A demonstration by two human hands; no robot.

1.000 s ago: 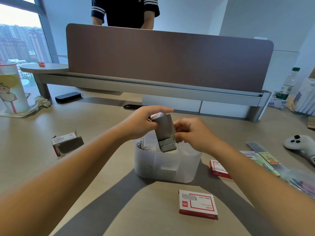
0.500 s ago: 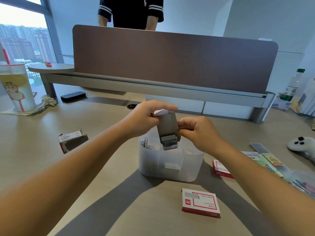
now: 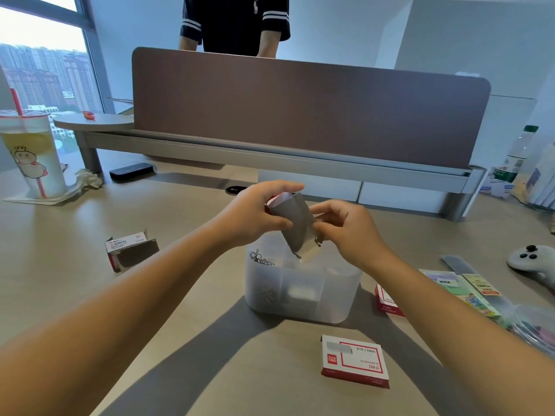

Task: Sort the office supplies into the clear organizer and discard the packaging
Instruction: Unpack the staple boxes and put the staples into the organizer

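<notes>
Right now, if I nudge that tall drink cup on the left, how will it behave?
The drink cup looks tall and narrow, so probably apt to tip. It appears largely full, so likely heavy for its size and could spill. The crumpled wrapping under its base may make it slide unevenly.

Grey box (image 3: 295, 219) tilted further over the organizer (image 3: 300, 292) — contents seemingly sliding out its lower end.

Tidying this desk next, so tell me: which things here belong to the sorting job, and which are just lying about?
Job: clear organizer, tilted grey box in both hands, closed staple box, opened box, sticky-note pack.
Lying about: drink cup, game controller, bottle, black remote.
</notes>
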